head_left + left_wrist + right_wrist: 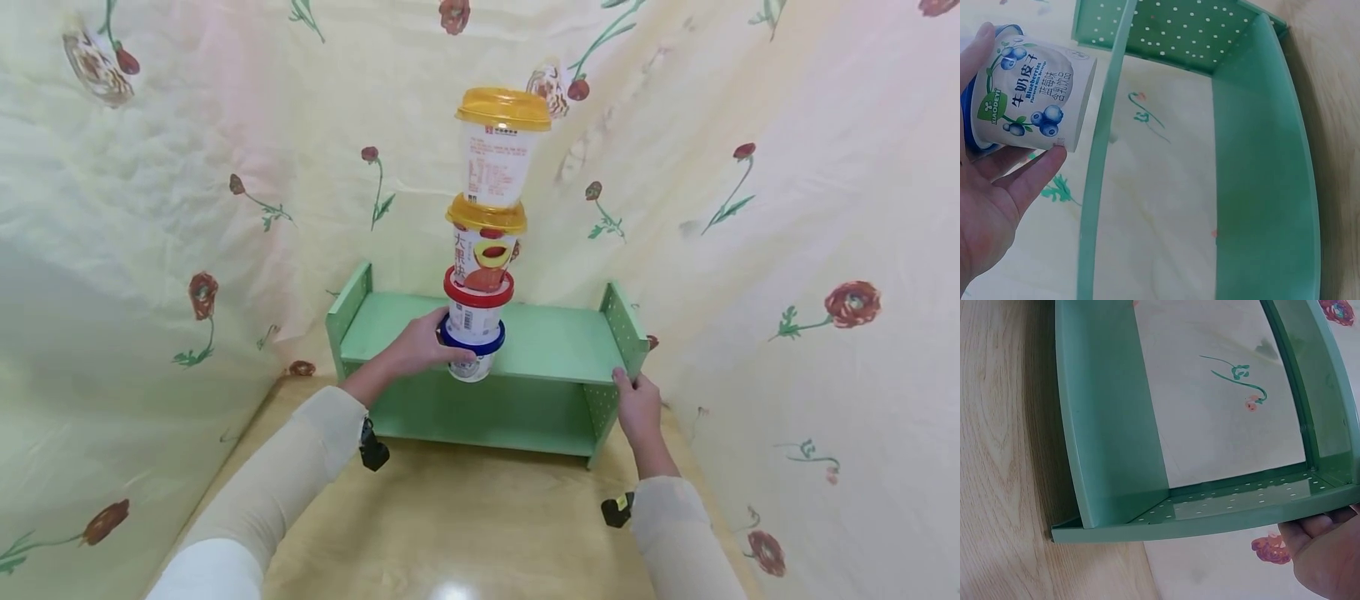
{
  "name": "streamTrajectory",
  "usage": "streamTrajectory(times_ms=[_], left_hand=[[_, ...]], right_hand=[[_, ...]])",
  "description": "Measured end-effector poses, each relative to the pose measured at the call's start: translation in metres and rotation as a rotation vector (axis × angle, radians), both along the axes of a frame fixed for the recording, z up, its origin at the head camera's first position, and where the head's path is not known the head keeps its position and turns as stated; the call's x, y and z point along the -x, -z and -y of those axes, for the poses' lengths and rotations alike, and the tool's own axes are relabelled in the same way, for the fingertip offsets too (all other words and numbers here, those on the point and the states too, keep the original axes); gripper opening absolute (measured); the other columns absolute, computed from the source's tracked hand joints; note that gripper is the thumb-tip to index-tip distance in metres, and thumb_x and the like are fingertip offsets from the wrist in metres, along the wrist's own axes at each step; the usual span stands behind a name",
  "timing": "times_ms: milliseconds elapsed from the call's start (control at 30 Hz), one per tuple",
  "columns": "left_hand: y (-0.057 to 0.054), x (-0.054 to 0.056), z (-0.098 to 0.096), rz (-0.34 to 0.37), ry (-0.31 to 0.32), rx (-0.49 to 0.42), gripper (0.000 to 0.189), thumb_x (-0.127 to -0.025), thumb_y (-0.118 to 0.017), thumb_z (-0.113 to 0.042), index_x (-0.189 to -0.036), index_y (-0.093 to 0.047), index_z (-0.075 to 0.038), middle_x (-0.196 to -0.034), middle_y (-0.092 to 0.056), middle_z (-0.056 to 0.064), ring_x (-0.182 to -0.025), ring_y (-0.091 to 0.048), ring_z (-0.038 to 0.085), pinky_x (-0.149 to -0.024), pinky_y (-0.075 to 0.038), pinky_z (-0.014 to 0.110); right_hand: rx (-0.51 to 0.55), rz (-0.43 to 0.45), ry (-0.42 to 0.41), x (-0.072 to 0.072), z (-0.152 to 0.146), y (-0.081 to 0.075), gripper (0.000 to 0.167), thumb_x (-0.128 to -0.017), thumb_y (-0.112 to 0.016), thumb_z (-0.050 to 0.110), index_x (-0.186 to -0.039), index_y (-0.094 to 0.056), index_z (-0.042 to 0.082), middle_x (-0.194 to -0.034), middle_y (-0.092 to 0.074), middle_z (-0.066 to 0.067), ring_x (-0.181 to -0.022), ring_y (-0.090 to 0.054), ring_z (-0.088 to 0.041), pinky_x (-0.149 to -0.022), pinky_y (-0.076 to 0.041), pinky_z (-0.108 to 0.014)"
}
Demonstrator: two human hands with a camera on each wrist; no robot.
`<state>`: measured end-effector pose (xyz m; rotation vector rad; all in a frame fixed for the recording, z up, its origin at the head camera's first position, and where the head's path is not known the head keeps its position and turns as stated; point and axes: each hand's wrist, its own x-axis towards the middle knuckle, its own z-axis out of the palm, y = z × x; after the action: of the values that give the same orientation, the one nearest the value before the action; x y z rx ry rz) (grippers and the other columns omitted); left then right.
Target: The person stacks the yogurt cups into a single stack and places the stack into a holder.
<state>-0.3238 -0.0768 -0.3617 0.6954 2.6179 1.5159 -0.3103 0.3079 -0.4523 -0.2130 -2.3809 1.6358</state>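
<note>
My left hand grips the bottom cup of an upright stack, a white blueberry milk drink cup with a blue lid. On it stands a white cup with a red lid. Above that are a fruit-printed cup and a larger white cup, both with yellow lids. In the left wrist view, a small gap shows between the bottom cup's base and the upper board's edge. My right hand holds the right side panel of a green two-level shelf; its fingers lie against the panel's outer side.
The shelf stands on a wood-grain surface, with its lower board near that surface. Flower-printed cloth hangs behind it and along both sides. Perforated side panels rise above the upper board at both ends.
</note>
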Motion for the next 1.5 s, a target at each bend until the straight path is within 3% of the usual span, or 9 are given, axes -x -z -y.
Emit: streamTrajectory(times_ms=[333, 533, 667, 900, 1167, 1500], left_hand=[[0.037, 0.015, -0.004, 0.038, -0.019, -0.007, 0.089, -0.079, -0.084, -0.051, -0.150, -0.040, -0.020, -0.140, -0.057, 0.001, -0.127, -0.055, 0.023, -0.102, -0.050, 0.050], [0.046, 0.022, -0.010, 0.032, -0.043, -0.034, 0.091, -0.077, -0.085, -0.051, -0.151, -0.041, -0.021, -0.141, -0.057, 0.001, -0.128, -0.055, 0.025, -0.104, -0.048, 0.053], [0.046, 0.029, -0.018, 0.043, -0.032, -0.017, 0.096, -0.076, -0.084, -0.056, -0.153, -0.038, -0.021, -0.143, -0.055, 0.002, -0.130, -0.053, 0.026, -0.105, -0.046, 0.054], [0.038, 0.042, -0.031, 0.072, -0.072, -0.023, 0.102, -0.073, -0.085, -0.059, -0.154, -0.036, -0.023, -0.145, -0.053, 0.002, -0.132, -0.051, 0.028, -0.107, -0.044, 0.056], [0.028, 0.056, -0.037, 0.110, -0.102, -0.049, 0.102, -0.077, -0.082, -0.056, -0.158, -0.029, -0.022, -0.151, -0.047, 0.006, -0.136, -0.045, 0.030, -0.110, -0.041, 0.057], [0.013, 0.074, -0.045, 0.086, -0.091, -0.050, 0.094, -0.080, -0.083, -0.050, -0.155, -0.033, -0.021, -0.147, -0.050, 0.005, -0.134, -0.048, 0.029, -0.110, -0.042, 0.055]], right_hand=[[-0.034, 0.055, -0.031, -0.014, 0.003, 0.015, 0.064, -0.108, -0.042, 0.040, -0.151, -0.035, -0.008, -0.153, -0.038, -0.029, -0.143, -0.033, -0.045, -0.118, -0.027, -0.057], [-0.027, 0.066, -0.035, -0.020, 0.007, 0.023, 0.065, -0.108, -0.042, 0.041, -0.152, -0.033, -0.008, -0.154, -0.036, -0.029, -0.143, -0.032, -0.046, -0.118, -0.026, -0.057], [-0.041, 0.064, -0.014, -0.023, 0.005, 0.025, 0.064, -0.109, -0.042, 0.039, -0.151, -0.035, -0.008, -0.153, -0.037, -0.030, -0.142, -0.033, -0.046, -0.117, -0.027, -0.057], [-0.036, 0.038, -0.010, -0.021, 0.003, 0.020, 0.065, -0.108, -0.043, 0.040, -0.150, -0.036, -0.009, -0.152, -0.038, -0.031, -0.142, -0.034, -0.046, -0.118, -0.027, -0.057], [-0.034, 0.020, 0.003, -0.016, 0.004, 0.009, 0.064, -0.108, -0.042, 0.040, -0.150, -0.036, -0.009, -0.151, -0.039, -0.031, -0.141, -0.035, -0.047, -0.117, -0.027, -0.058], [-0.040, 0.009, 0.007, -0.009, 0.001, 0.003, 0.065, -0.108, -0.041, 0.041, -0.151, -0.035, -0.008, -0.152, -0.038, -0.030, -0.142, -0.034, -0.047, -0.117, -0.027, -0.058]])
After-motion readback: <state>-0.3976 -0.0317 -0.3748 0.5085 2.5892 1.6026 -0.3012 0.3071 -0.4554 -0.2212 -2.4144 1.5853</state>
